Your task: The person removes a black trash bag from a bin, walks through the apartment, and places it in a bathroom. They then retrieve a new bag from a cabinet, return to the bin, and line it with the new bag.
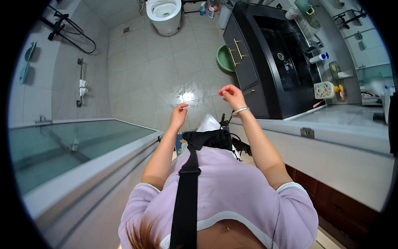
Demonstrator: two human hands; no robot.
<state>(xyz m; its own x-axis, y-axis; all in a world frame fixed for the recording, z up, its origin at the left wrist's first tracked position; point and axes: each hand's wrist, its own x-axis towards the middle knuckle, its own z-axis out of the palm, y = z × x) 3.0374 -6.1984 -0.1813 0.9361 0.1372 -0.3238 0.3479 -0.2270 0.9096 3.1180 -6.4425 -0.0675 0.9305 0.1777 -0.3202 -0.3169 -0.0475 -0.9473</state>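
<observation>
Held out in front of my waist, my left hand (178,117) is over the tiled floor (166,70), with its fingers loosely bent and no object visible in it. My right hand (233,97), a silver bangle (240,111) at its wrist, is raised beside the dark vanity cabinet (248,54). Its fingers curl a little and stay apart from the thumb, and I see nothing in them. Below and between the hands a white crumpled item (209,123) shows at a black bag (209,139) at my waist; what it is I cannot make out.
A toilet (164,15) stands at the far end, with spray bottles (202,8) beside it. A green basin (225,58) touches the cabinet under the black sink (282,58). A glass-panelled door (83,145) is on my left, a white-framed doorway edge (331,166) on my right.
</observation>
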